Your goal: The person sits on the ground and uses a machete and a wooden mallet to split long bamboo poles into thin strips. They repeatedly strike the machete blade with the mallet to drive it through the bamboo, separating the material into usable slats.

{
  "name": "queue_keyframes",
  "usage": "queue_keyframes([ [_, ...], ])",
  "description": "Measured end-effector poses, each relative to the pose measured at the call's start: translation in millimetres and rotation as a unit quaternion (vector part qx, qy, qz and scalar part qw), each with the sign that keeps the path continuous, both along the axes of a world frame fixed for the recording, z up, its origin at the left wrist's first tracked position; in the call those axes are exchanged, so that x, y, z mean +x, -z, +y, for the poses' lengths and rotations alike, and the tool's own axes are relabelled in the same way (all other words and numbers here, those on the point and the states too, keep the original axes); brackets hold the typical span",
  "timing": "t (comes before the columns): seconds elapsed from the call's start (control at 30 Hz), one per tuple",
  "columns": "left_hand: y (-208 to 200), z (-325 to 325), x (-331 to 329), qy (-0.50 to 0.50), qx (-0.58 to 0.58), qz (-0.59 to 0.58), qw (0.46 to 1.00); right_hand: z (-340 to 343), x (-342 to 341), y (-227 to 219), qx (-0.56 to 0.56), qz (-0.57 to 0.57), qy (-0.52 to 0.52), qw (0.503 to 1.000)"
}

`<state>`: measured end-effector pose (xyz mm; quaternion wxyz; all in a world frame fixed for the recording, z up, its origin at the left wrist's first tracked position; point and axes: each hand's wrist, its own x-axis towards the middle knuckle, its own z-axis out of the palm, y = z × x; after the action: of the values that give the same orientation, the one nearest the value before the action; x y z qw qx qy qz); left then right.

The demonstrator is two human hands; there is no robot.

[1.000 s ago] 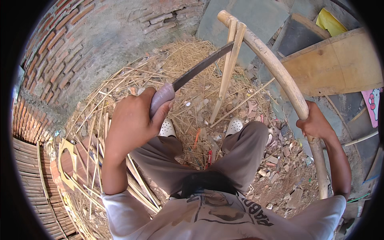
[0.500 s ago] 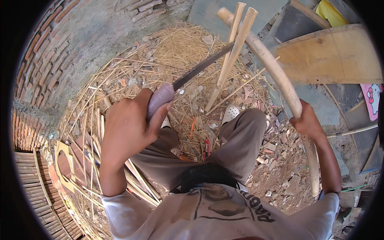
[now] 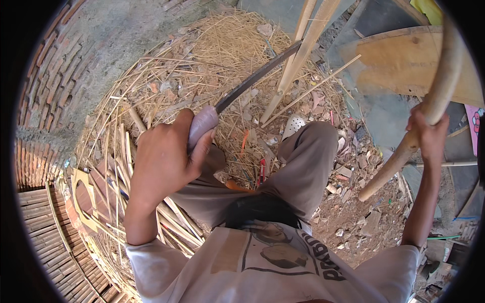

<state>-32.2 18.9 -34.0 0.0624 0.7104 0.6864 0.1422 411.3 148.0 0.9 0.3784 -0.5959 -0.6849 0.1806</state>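
Observation:
My left hand (image 3: pixel 164 156) is closed around the purple-wrapped handle of a long knife (image 3: pixel 255 78). Its dark blade slants up and away, and its tip meets a pair of upright wooden stakes (image 3: pixel 294 73) that spread apart toward the top. Whether the tip touches or passes behind the nearer stake, I cannot tell. Out to the right, my right hand (image 3: pixel 429 134) grips a thick, curved wooden stick (image 3: pixel 391 169) near its middle. The stick's upper end runs past the view's edge, and its lower end hangs over the rubble, apart from the knife.
Dry straw (image 3: pixel 227 43) and thin strips litter the ground around the stakes. A bundle of split strips (image 3: pixel 177 227) lies by my left leg. Brick wall (image 3: pixel 65 76) rises at left; a bent wooden board (image 3: pixel 399 60) lies at far right. Red-handled pliers (image 3: pixel 261 170) lie between my legs.
My right hand has swung the curved stick outward to the right, away from the stakes and knife. My left hand keeps its hold on the knife, almost unmoved.

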Motion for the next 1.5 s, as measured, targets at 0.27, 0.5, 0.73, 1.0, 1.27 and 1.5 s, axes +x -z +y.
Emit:
queue_keyframes([
  [0.27,37.5,0.7,-0.6,0.029,-0.017,0.039,0.999,-14.5,-27.8,17.1,-0.171,-0.208,-0.057,0.961],
  [0.5,39.0,2.0,5.9,-0.002,-0.058,-0.003,0.998,-4.6,20.8,-81.6,0.104,-0.059,0.075,0.99],
  [0.73,63.9,22.1,6.2,0.011,-0.016,0.011,1.0,-6.7,-26.5,143.5,-0.316,-0.151,-0.08,0.933],
  [1.0,100.4,33.6,21.8,0.014,-0.021,0.009,1.0,-2.4,5.9,-31.1,-0.051,-0.025,0.038,0.998],
  [1.27,99.9,37.7,28.5,-0.003,-0.032,0.01,0.999,18.1,-18.2,197.0,-0.251,-0.196,-0.044,0.947],
  [1.5,115.5,23.5,30.2,-0.011,-0.032,-0.008,0.999,21.3,-28.8,73.9,-0.199,-0.048,-0.075,0.976],
])
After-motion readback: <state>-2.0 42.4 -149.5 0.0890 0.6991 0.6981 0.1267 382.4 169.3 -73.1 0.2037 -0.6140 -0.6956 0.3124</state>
